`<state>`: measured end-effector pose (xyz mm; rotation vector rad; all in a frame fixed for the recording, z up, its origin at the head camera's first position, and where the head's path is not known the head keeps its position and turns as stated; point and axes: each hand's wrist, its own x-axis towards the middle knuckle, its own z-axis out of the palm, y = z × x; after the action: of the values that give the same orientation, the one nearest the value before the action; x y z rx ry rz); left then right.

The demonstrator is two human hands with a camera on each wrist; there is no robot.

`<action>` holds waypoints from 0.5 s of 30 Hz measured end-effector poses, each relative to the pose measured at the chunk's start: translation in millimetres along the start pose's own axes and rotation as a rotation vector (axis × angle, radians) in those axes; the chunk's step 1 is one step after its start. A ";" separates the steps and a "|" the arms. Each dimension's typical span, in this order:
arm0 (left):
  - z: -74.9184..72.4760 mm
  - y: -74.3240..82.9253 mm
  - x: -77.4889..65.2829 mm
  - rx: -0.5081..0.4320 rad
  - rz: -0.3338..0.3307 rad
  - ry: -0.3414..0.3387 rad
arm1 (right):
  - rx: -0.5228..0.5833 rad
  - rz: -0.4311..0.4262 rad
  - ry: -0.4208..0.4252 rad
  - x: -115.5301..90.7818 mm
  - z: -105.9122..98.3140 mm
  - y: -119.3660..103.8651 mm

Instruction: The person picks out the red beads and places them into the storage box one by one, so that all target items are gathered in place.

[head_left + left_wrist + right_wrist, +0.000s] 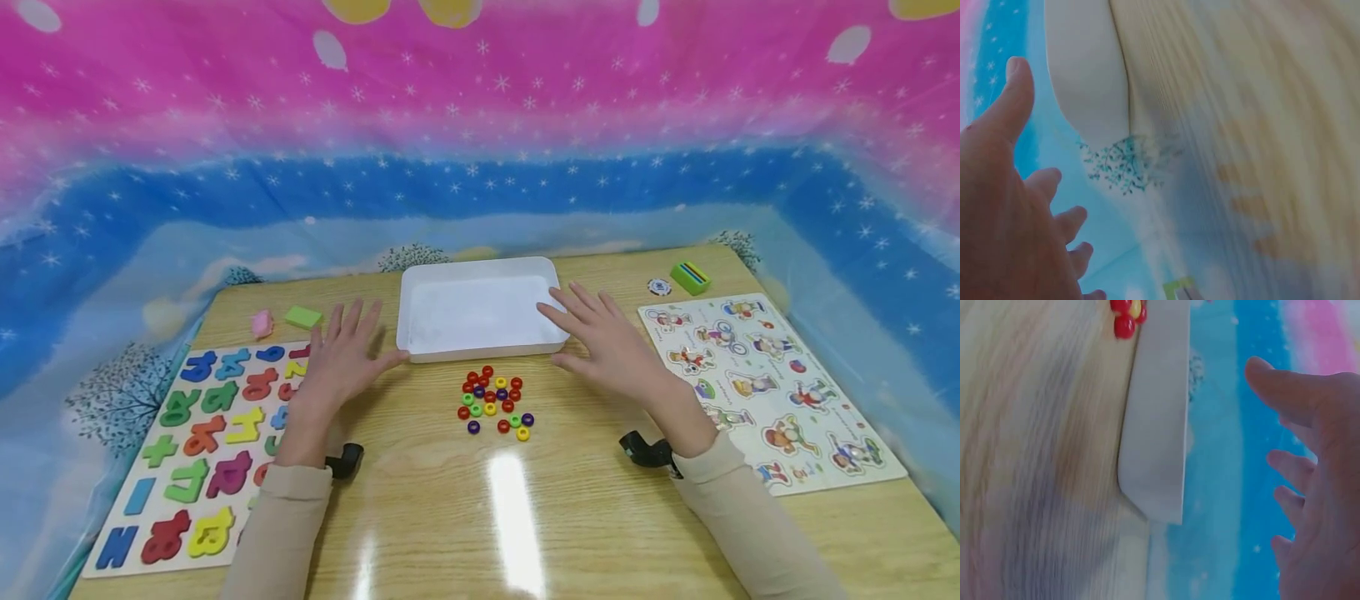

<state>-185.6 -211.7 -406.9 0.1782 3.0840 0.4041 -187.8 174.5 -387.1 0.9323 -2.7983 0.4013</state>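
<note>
Between the left hand [340, 365] and right hand [611, 350], the white tray [476, 312] runs left-to-right lengthwise; fingers [369, 321] spread wide.

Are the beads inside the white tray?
No, the beads lie on the table, in front of the tray.

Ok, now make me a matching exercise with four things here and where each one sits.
Things
1. Tray
2. Beads
3. Number board
4. Poker chip

Places
A. Beside the green striped block
B. Far side of the table, in the middle
C. Over on the left, partly hidden by the left hand
D. Loose, on the near side of the tray

Pairs: 1-B, 2-D, 3-C, 4-A
</note>
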 end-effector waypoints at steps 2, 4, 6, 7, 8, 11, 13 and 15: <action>2.0 2.2 1.8 -0.004 0.009 -0.007 | 0.002 -0.037 -0.024 0.7 2.0 -6.1; 3.1 4.6 3.3 -0.006 0.014 -0.016 | 0.012 -0.076 -0.043 1.8 4.2 -11.5; 3.3 7.0 4.7 -0.012 0.022 -0.031 | 0.020 -0.111 -0.063 2.6 7.0 -16.5; 3.5 8.3 5.2 -0.011 0.023 -0.037 | 0.024 -0.124 -0.073 2.8 8.4 -19.3; 3.6 9.5 5.6 -0.012 0.024 -0.045 | 0.029 -0.132 -0.085 2.9 10.3 -21.8; 4.4 12.9 7.2 -0.020 0.030 -0.074 | 0.042 -0.152 -0.113 2.7 15.4 -29.4; 5.1 14.5 8.6 -0.034 0.028 -0.087 | 0.051 -0.160 -0.129 2.6 18.4 -34.6; 5.7 15.3 10.8 -0.062 0.027 -0.104 | 0.049 -0.174 -0.138 2.8 20.6 -39.2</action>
<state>-194.4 -194.3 -408.5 0.2313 2.9656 0.4750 -167.7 136.5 -398.2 1.2478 -2.8090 0.3956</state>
